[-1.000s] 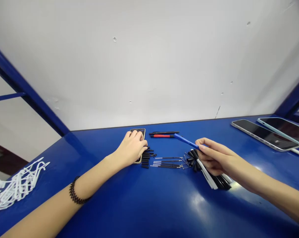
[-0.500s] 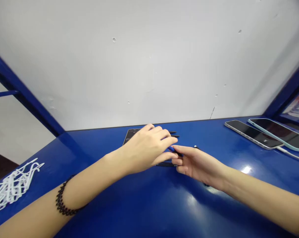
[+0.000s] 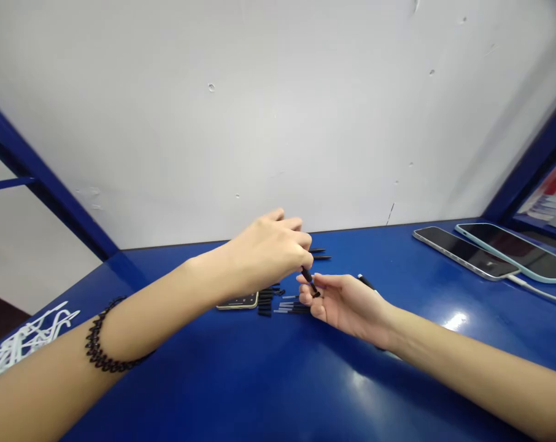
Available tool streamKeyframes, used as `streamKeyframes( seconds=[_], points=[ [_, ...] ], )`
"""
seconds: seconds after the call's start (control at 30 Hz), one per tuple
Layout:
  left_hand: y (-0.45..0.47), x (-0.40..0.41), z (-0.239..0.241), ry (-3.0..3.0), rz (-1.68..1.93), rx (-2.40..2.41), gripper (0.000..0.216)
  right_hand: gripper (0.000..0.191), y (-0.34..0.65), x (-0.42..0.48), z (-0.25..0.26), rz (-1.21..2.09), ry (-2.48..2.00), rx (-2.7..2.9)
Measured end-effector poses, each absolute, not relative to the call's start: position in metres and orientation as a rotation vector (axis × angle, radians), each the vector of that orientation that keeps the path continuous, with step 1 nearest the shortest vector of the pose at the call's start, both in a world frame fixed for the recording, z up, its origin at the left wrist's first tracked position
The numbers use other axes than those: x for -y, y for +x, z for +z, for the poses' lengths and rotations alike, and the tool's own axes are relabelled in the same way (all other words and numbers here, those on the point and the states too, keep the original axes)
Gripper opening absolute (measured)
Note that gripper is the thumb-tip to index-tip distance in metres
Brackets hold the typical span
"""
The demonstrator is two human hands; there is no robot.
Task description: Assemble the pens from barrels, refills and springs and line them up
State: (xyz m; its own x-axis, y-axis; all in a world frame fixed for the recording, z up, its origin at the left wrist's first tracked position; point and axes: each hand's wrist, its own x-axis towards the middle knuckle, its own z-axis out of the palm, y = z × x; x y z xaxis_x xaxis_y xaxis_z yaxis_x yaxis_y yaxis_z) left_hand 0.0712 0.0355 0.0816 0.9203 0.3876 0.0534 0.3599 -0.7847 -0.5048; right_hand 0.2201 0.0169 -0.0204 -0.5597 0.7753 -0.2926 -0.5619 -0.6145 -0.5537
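My left hand point(image 3: 271, 252) pinches the upper end of a slim black pen part point(image 3: 307, 275), which slants down to the right. My right hand point(image 3: 347, 304) is palm up with curled fingers, and the lower end of that part lies against them; whether it is one piece or two I cannot tell. On the table below are several short black pen caps point(image 3: 265, 302) in a row. Beside them lie several thin black sticks with clear ends point(image 3: 287, 306), partly behind my right fingers. Two black pens point(image 3: 321, 257) lie beyond my left hand.
A phone point(image 3: 239, 302) lies partly under my left wrist. Two more phones, one silver-edged point(image 3: 466, 252) and one in a pale blue case point(image 3: 517, 248), lie right with a white cable point(image 3: 540, 288). White strips point(image 3: 24, 337) are heaped left. A white wall point(image 3: 278, 123) backs the blue table point(image 3: 241, 380).
My left hand has lifted slightly and tilted the pen part more upright. The blue piece between my hands no longer shows. The caps and clear-ended sticks are now more visible.
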Motion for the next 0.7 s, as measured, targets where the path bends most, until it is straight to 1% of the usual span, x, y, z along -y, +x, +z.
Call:
streamKeyframes(
  seconds=[0.13,0.23,0.33,0.4,0.5,0.6,0.67,0.7],
  points=[
    [0.072,-0.035,0.089,-2.548,0.114,0.591,0.016,0.017,0.222,-0.016,-0.021,2.197,-0.705,0.555],
    [0.069,-0.035,0.088,-2.541,0.065,0.611,0.016,0.016,0.223,-0.013,-0.02,2.186,-0.755,0.61],
    [0.06,-0.035,0.081,-2.526,-0.103,0.768,0.02,0.023,0.224,-0.01,-0.019,2.126,-0.811,0.684],
    [0.052,-0.032,0.072,-2.577,-0.299,1.03,0.026,0.025,0.223,-0.009,-0.018,2.071,-0.843,0.744],
    [0.041,-0.021,0.052,-2.777,-0.555,1.456,0.029,0.021,0.216,-0.005,-0.015,2.01,-0.875,0.827],
    [0.032,-0.009,0.029,-2.908,-0.656,1.613,0.021,0.017,0.199,0.0,-0.01,1.979,-0.872,0.897],
    [0.027,-0.003,0.017,-2.887,-0.687,1.628,0.016,0.018,0.186,0.002,-0.007,1.956,-0.841,0.956],
    [0.024,-0.001,0.012,-2.862,-0.692,1.627,0.017,0.019,0.18,0.003,-0.006,1.943,-0.822,0.998]
  ],
)
